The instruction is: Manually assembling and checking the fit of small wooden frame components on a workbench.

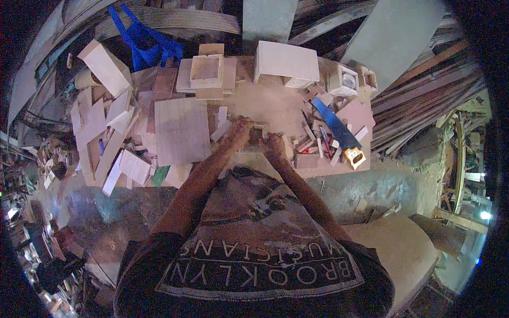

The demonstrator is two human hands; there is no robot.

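- Clock places start from the small wooden frame (259,127); 12 is straight away from the person; the frame is between the two hands, near the close edge of the table (246,100);
- the left hand (242,128) is at 9 o'clock, its fingers bent and clamped on the frame's side;
- the right hand (273,144) is between 4 and 5 o'clock, right by the frame; its fingers are curled, but I cannot tell if they pinch it;
- two little pale blocks (222,114) lie near the left hand at 9 o'clock; a big flat board (183,130) is just past them;
- a messy pile of boards (93,124) is farther out at 9; a green piece (160,176) is at 8;
- a square open box (207,70) sits on boards between 10 and 11; a blue cloth (146,50) is at 10, past the far edge;
- a big pale box (286,59) stands at 1; two small boxes (343,82) are at 2;
- a saw (336,124) with a blue blade and light handle is at 3; thin sticks (320,147) lie next to it.
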